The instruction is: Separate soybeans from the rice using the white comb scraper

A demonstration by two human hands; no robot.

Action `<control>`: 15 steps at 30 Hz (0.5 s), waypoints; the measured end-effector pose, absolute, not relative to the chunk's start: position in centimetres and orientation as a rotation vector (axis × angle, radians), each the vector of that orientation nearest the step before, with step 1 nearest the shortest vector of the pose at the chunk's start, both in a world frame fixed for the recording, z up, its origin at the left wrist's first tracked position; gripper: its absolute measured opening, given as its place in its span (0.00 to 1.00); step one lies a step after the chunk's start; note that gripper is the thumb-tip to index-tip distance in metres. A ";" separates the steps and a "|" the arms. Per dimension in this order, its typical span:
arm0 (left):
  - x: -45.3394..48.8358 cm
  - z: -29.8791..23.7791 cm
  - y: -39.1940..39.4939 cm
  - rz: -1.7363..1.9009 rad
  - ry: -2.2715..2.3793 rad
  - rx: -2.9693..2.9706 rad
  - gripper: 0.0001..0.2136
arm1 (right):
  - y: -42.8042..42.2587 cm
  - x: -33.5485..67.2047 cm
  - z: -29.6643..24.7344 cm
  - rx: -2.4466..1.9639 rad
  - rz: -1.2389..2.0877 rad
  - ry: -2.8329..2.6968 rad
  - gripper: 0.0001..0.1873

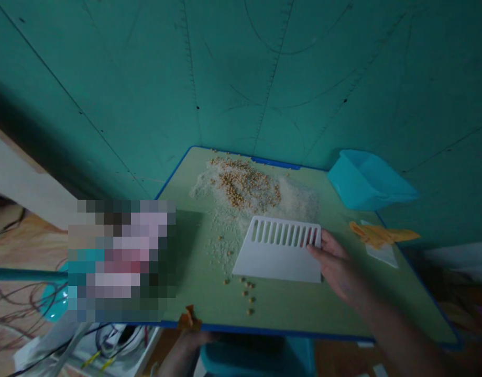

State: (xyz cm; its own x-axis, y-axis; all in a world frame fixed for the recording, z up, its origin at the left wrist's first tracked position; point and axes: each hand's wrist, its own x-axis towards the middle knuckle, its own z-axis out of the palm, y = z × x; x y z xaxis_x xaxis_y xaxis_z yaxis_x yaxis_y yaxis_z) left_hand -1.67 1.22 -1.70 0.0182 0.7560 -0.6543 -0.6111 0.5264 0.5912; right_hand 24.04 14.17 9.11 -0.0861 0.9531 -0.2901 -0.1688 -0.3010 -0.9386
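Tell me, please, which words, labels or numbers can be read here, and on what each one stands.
None can be read.
The teal mat shows only ruled lines and tick marks, no legible digits.
The white scraper, held by the right hand, and the blue tub show no print.

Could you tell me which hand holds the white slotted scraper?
The right hand grips the scraper by its right edge; the left hand is at the tray rim, by an orange scrap.

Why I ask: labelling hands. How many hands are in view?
2. The right hand holds the white scraper; the left hand is at the table's near edge, mostly hidden.
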 end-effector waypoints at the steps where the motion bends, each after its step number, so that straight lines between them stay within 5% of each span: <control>1: -1.7 -1.2 0.9 1.070 1.124 0.190 0.08 | 14.2 24.2 9.1 -1.254 1.546 -0.952 0.16; 15: -1.8 -0.8 0.4 1.051 1.170 0.268 0.11 | 12.8 25.1 9.1 -1.278 1.588 -0.943 0.17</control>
State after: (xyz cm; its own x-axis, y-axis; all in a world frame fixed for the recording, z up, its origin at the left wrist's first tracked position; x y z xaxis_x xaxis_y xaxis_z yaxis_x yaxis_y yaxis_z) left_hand -1.83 0.38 -0.82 0.0043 0.7848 -0.6197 -0.5326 0.5263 0.6628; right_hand 25.09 12.76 9.09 -0.0985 0.9403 -0.3259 -0.1634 -0.3383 -0.9267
